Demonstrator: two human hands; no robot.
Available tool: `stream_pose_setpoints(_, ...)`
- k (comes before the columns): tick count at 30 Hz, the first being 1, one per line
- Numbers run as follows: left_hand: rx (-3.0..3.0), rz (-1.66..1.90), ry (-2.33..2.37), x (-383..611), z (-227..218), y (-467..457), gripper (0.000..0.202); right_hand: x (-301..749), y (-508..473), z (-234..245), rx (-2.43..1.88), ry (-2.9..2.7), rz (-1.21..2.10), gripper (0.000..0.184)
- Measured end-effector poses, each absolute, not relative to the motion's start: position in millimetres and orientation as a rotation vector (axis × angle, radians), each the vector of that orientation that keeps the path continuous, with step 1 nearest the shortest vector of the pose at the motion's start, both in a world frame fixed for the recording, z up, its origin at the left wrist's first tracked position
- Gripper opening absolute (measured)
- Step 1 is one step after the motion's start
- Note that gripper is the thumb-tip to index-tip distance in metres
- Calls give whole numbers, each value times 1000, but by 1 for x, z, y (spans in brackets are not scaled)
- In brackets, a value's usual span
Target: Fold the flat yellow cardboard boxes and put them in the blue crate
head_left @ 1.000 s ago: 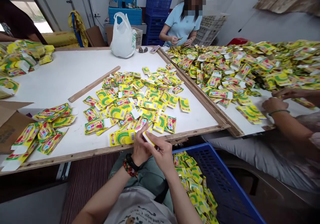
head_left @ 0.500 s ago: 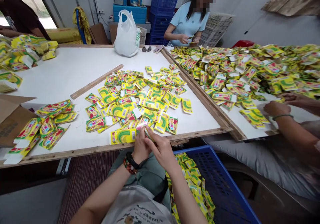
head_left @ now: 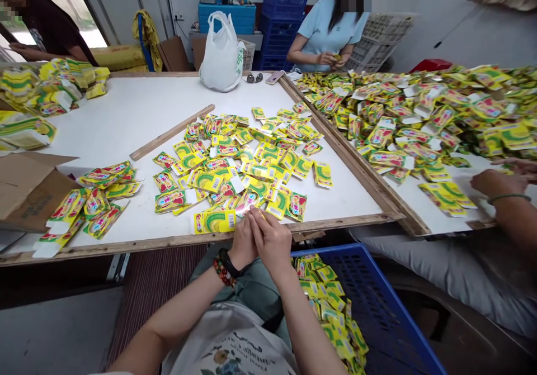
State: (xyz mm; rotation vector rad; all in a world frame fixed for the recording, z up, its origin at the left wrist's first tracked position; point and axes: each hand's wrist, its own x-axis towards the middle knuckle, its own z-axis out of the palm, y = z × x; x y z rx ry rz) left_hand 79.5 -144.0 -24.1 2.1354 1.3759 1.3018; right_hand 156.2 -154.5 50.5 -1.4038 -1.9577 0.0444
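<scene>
1. Left hand [head_left: 243,241] and right hand [head_left: 273,242] met at the table's wooden edge [head_left: 335,223], fingertips bunched; whether they gripped a carton I couldn't tell, the fingers hiding it.
2. Yellow cartons [head_left: 260,171] lay heaped just beyond; one flat carton [head_left: 213,222] lay just beside the left hand.
3. More filled part of the blue crate [head_left: 375,297] near the right forearm.
4. Judged step: two-handed fingertip work; next move called for parting fingers without disturbing the heap.

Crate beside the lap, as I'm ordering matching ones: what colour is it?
The crate is blue, clearest in the head view.
</scene>
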Motion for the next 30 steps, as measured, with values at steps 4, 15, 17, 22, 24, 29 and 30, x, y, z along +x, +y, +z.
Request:
stream_pose_setpoints(4,2260,1121,1311,52,8,-144,53,183,-163,40,-1331,-2002,140,38)
stream_pose_setpoints(15,2075,128,1928,-57,37,-128,32,209,-194,9,-1462,-2009,179,39)
stream_pose_setpoints(17,2045,310,1802,-67,35,-122,32,156,-182,9,-1226,-2083,297,43)
stream_pose_setpoints(22,2030,593,1750,-115,30,-132,30,66,-157,10,-999,-2390,408,63)
stream_pose_setpoints(24,1949,530,1751,-129,29,-138,27,50,-153,11,-1016,-2495,422,72)
stream_pose_setpoints(29,1546,613,1661,-138,33,-129,21,39,-147,12,-1099,-2551,398,82)
stream_pose_setpoints(30,1505,623,1623,-136,35,-125,21,41,-145,13,-1113,-2539,387,84)
